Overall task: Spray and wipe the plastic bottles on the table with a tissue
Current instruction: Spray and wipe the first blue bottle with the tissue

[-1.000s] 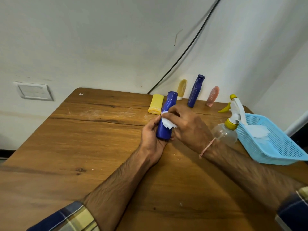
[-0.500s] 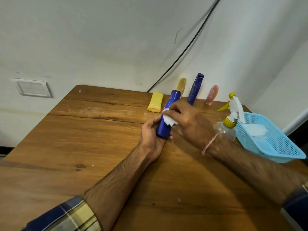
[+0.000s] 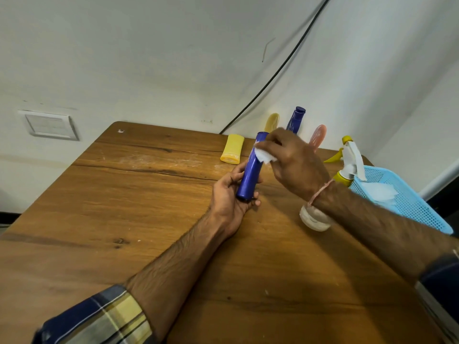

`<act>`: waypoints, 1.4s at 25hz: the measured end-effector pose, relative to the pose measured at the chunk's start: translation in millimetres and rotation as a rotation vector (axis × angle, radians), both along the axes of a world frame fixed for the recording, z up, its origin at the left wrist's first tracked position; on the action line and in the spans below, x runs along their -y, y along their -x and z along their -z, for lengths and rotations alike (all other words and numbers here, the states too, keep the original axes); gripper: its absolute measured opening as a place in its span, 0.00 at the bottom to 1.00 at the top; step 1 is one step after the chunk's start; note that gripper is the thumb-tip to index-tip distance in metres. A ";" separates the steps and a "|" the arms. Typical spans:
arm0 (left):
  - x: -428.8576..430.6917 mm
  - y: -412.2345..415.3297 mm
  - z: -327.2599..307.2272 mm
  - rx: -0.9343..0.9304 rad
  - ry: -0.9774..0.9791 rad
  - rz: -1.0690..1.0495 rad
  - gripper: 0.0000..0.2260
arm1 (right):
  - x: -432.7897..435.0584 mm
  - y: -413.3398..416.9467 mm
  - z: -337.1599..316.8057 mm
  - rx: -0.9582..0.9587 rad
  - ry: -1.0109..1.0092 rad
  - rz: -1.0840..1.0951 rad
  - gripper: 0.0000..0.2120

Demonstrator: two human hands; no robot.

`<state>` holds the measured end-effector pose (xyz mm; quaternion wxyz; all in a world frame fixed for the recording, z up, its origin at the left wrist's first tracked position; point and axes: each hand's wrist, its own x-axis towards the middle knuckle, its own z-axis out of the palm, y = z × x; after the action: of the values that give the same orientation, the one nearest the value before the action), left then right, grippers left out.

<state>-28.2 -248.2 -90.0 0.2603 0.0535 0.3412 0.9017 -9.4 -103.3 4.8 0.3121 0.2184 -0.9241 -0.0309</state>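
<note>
My left hand point(image 3: 229, 194) grips the lower end of a blue plastic bottle point(image 3: 250, 173), held tilted above the wooden table point(image 3: 149, 207). My right hand point(image 3: 295, 161) pinches a white tissue point(image 3: 264, 156) and presses it against the bottle's upper part near the cap. A yellow bottle point(image 3: 232, 151) lies flat at the back. Against the wall stand a pale yellow bottle point(image 3: 272, 122), a second blue bottle point(image 3: 296, 119) and a pink bottle point(image 3: 318, 135). The clear spray bottle point(image 3: 347, 167) with yellow collar and white trigger stands behind my right forearm.
A light blue plastic basket point(image 3: 407, 207) holding white tissues sits at the table's right edge. A yellow spray nozzle point(image 3: 339, 155) lies behind the spray bottle. A black cable point(image 3: 273, 75) runs up the wall. A wall switch plate point(image 3: 51, 125) is at left.
My right hand has slid the tissue up the blue bottle from its middle to near the cap. My left hand keeps its grip on the bottle's base.
</note>
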 end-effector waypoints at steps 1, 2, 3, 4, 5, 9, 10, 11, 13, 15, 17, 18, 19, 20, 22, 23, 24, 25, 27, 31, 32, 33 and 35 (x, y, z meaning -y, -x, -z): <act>0.3 0.4 -0.4 -0.002 -0.008 0.005 0.20 | -4.9 8.9 -7.3 -0.025 0.040 0.022 0.16; 0.3 0.4 -1.4 -0.005 -0.022 0.010 0.20 | -7.2 11.6 -6.5 -0.026 0.053 0.032 0.16; 0.1 0.0 -2.5 -0.010 -0.036 0.014 0.21 | -6.5 7.2 1.1 -0.016 0.037 0.034 0.15; 0.0 0.2 -2.4 -0.016 -0.051 0.014 0.22 | -3.3 -3.6 12.2 0.011 -0.003 0.018 0.16; -0.3 0.6 -2.0 -0.021 -0.069 0.014 0.22 | 0.6 -18.1 25.1 0.054 -0.048 -0.019 0.17; 1.1 1.3 -0.6 -0.052 -0.084 0.016 0.26 | -4.4 -22.8 16.3 0.087 -0.100 -0.041 0.17; 1.1 1.0 -1.1 -0.057 -0.066 0.017 0.28 | -8.6 -9.5 3.4 0.042 -0.058 0.003 0.16; 0.7 0.4 -1.5 -0.060 -0.045 0.017 0.29 | -11.8 1.9 -7.8 -0.001 -0.026 0.031 0.16; 0.5 0.3 -1.9 -0.076 -0.028 0.012 0.28 | -10.8 8.1 -9.7 -0.001 -0.003 0.050 0.17; 0.3 1.4 -1.3 -0.103 -0.051 0.016 0.27 | -3.0 -9.6 12.5 0.051 -0.080 0.015 0.18; -0.3 3.5 1.3 -0.105 -0.074 0.023 0.28 | -0.6 -33.4 30.9 0.118 -0.143 -0.038 0.18; -0.9 3.8 1.3 -0.091 -0.077 0.025 0.28 | -3.6 -34.3 28.3 0.125 -0.146 -0.046 0.17; -1.3 3.8 0.0 -0.075 -0.074 0.028 0.29 | -8.2 -26.2 20.5 0.104 -0.128 -0.036 0.15; -1.4 2.9 -1.8 -0.059 -0.066 0.036 0.29 | -12.8 -14.4 9.9 0.068 -0.093 -0.011 0.14; -2.2 1.7 -4.6 -0.028 -0.063 0.056 0.30 | -17.9 7.7 -8.5 0.006 -0.048 0.037 0.15; -2.3 2.4 -4.3 -0.016 -0.075 0.060 0.31 | -18.4 12.3 -10.0 -0.002 -0.043 0.046 0.16; -1.7 3.6 -3.7 -0.009 -0.096 0.063 0.31 | -17.0 10.9 -6.0 0.001 -0.050 0.050 0.16; -0.7 4.7 -2.5 -0.007 -0.126 0.068 0.32 | -14.1 3.6 1.6 0.018 -0.060 0.052 0.17; 1.6 5.5 -0.1 0.004 -0.214 0.089 0.31 | -6.2 -23.2 23.6 0.066 -0.065 0.029 0.18; 2.9 6.5 0.4 0.082 -0.288 0.101 0.22 | 1.1 -40.5 36.8 0.138 -0.161 -0.052 0.16; 2.2 7.0 -0.3 0.086 -0.289 0.103 0.21 | -1.3 -31.3 31.4 0.131 -0.167 -0.029 0.17; 1.5 7.7 -0.5 0.089 -0.284 0.100 0.21 | -4.2 -21.6 25.4 0.106 -0.152 0.000 0.18; 0.9 7.8 -2.4 0.108 -0.270 0.080 0.20 | -6.4 -12.5 19.0 0.074 -0.081 0.051 0.19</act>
<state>-35.9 -249.0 -87.5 0.3046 0.0530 0.1999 0.9298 3.1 -96.9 -14.2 0.2677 0.2084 -0.9382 -0.0680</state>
